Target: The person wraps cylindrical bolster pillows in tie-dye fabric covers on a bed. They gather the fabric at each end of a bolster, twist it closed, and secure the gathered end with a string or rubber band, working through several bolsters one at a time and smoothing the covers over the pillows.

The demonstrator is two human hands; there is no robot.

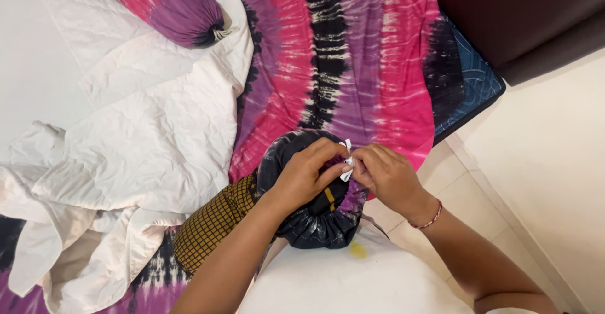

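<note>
A bolster in a dark tie-dye cover (315, 222) stands on end against the bed edge, its gathered mouth facing up. My left hand (305, 174) grips the bunched fabric at the top. My right hand (386, 176), with a red thread bracelet on the wrist, pinches the white drawstring (346, 162) at the gathered opening. Both hands meet at the string. A mustard checked cloth (211, 224) lies beside the bolster, under my left forearm.
A pink, purple and black tie-dye sheet (353, 62) covers the bed. A white quilted blanket (120, 156) lies crumpled at left. A second covered bolster (173, 5) rests at top. A dark headboard (523, 17) stands at top right, cream tiled floor (542, 162) at right.
</note>
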